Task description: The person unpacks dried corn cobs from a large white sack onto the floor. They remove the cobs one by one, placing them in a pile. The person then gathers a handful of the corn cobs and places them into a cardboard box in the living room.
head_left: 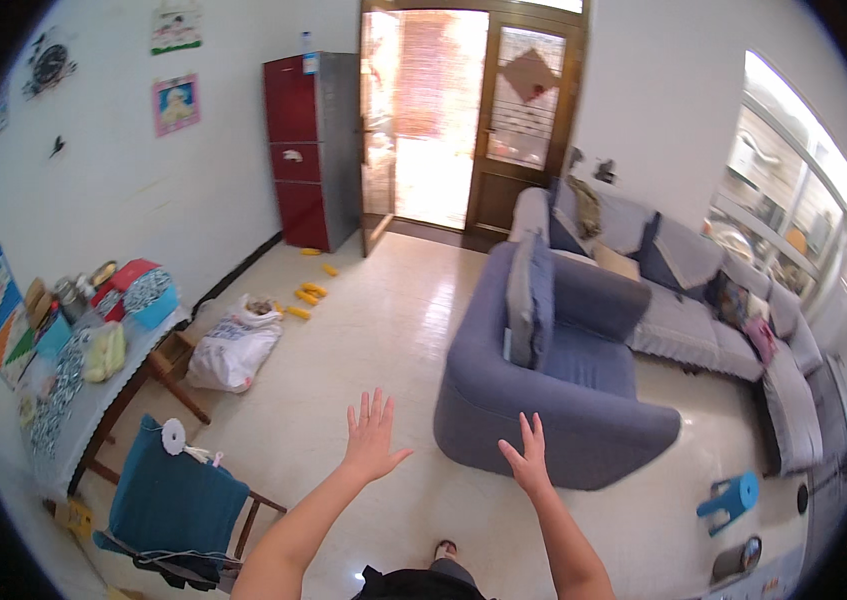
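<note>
Both my arms reach forward over the tiled floor, and neither hand holds anything. My left hand (372,440) is spread, fingers pointing away from me and thumb out to the right. My right hand (528,456) is also open, thumb apart on its left side, with some of its fingers overlapping in view. Just beyond the right hand stands a blue-grey armchair (473,400) with a cushion (529,310) against its inner side; I cannot tell whether the hand touches it, though it appears in front. Left of my left arm is a chair with a teal cover (178,490).
A white sack (235,350) lies by the left wall, with several yellow corn cobs (311,292) on the floor. A cluttered table (93,440) lines that wall. A red fridge (293,150) stands beside the open door (376,130). At right are a long sofa (678,325) and a blue stool (731,500).
</note>
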Demonstrator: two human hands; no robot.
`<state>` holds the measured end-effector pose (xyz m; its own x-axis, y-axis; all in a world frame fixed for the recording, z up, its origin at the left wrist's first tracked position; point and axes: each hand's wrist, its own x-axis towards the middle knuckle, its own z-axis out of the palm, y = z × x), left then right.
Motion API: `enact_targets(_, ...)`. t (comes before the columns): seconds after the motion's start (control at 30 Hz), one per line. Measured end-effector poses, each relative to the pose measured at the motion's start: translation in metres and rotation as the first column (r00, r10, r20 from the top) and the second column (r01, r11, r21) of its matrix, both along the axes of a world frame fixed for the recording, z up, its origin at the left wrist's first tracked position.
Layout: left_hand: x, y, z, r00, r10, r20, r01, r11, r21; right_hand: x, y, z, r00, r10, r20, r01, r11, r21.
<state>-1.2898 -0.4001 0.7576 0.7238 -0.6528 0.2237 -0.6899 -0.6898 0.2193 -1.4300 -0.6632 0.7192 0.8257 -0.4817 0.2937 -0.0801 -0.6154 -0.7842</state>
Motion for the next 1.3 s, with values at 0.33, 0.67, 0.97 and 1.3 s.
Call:
enact_targets(0.33,0.163,0.049,-0.023,0.926,0.372,-0.068,-0.372,0.928,0.013,0.256,0.000,-0.027,0.942,0.326,-0.079,-0.319,0.943,0.093)
enact_targets(0.67,0.331,0.067,-0.029,0.807,0.585,-0.081,-0.583,0.811,0.044,0.515,0.019,-0.029,0.823,0.564,-0.074,-0.557,0.825,0.091)
enact_targets(0.97,0.556,0.090,-0.048,0.774,0.627,-0.086,-0.624,0.779,0.061,0.742,0.030,-0.036,0.839,0.529,-0.127,-0.513,0.847,0.137)
enact_targets(1.3,0.816,0.042,-0.025,0.811,0.575,-0.114,-0.585,0.805,-0.098,0.991,-0.006,-0.035,0.868,0.476,-0.143,-0.451,0.875,0.176)
